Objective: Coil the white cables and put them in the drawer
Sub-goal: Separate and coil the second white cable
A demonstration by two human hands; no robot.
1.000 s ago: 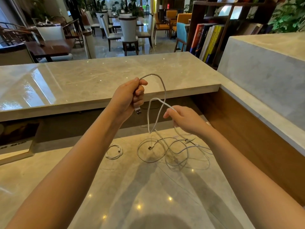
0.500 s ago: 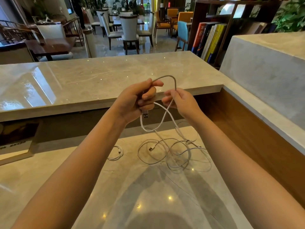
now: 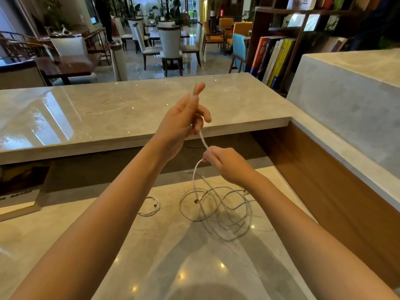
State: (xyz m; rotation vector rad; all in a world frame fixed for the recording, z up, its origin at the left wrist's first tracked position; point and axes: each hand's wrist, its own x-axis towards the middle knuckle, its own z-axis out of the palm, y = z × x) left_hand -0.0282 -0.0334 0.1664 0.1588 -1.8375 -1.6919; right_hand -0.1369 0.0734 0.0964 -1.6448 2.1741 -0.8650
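Observation:
My left hand (image 3: 181, 122) is raised above the lower marble desk, fingers partly spread, holding coiled turns of a white cable (image 3: 203, 140) against its palm. My right hand (image 3: 225, 163) is lower and to the right, pinching the same cable, which runs taut between the hands. From my right hand the cable drops into a loose tangle of white cables (image 3: 218, 211) lying on the desk. A small coiled white cable (image 3: 151, 206) lies to the left of the tangle. No drawer is in view.
A raised marble counter (image 3: 129, 109) runs across behind my hands. A wooden side panel (image 3: 324, 174) and a marble ledge bound the desk on the right. A framed sign (image 3: 19, 187) leans at the left. Bookshelves and dining chairs stand beyond.
My left hand has turned and opened its fingers upward with the cable loop wrapped on it. My right hand dropped down and to the right, pulling the cable straight between them.

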